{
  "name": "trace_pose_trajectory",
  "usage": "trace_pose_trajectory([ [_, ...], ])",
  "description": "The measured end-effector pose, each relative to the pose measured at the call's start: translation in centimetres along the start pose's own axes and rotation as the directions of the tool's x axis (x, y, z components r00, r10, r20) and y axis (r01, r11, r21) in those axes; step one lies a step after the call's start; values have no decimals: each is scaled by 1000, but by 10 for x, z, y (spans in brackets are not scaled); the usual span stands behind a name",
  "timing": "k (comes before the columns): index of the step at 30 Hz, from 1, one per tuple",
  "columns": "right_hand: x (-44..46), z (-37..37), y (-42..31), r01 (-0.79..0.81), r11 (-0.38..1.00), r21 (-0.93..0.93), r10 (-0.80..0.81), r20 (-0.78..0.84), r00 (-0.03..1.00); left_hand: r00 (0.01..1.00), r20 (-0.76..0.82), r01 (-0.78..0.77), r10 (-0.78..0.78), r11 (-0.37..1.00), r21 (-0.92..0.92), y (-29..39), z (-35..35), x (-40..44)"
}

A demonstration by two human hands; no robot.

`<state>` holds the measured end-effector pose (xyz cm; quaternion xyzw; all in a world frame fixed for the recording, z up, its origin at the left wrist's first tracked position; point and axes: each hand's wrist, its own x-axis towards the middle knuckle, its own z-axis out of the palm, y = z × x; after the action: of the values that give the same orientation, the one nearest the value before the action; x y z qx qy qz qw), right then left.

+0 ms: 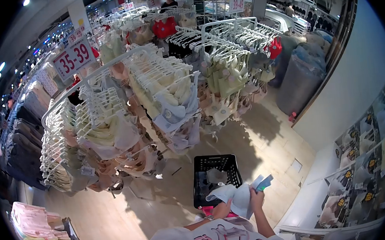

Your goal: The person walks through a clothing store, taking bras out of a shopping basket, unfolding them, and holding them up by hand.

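A pale blue-white bra [240, 201] is held up in front of my body, between both hands. My left hand [222, 209] is closed on its lower left edge. My right hand [257, 199] grips its right side, and a blue-green card [265, 183] sticks out above those fingers. Whether the card is fixed to the bra I cannot tell. Just beyond my hands a black plastic basket [197, 177] stands on the floor, with a whitish piece [216, 176] and other grey-looking items inside. The bra covers the basket's near right corner.
White racks with hangers of bras [174, 108] fill the middle, under a price sign [73, 58]. Folded pink clothes [32, 220] lie at lower left. Packaged goods [368, 174] line the right wall. Large grey bags [301, 79] stand at back right. A person [168, 2] is far off.
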<state>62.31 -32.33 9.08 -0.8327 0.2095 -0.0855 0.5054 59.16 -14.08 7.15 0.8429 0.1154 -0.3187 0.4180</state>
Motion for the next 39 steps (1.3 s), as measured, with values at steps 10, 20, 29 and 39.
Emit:
trace_pose_trajectory([
  [10, 19, 38, 35, 44, 997, -62, -28, 244, 969, 860, -369, -245, 353, 919, 307, 6, -6, 35],
  [20, 53, 44, -63, 22, 995, 96, -26, 44, 999, 620, -584, -251, 523, 838, 485, 49, -70, 97],
  [29, 97, 100, -23, -9, 983, 184, -5, 77, 997, 721, -489, -284, 492, 853, 438, 102, -114, 188],
  [39, 149, 129, -63, -276, 960, 39, 279, -138, 950, 778, -192, -477, 598, 761, 439, 160, -144, 251],
])
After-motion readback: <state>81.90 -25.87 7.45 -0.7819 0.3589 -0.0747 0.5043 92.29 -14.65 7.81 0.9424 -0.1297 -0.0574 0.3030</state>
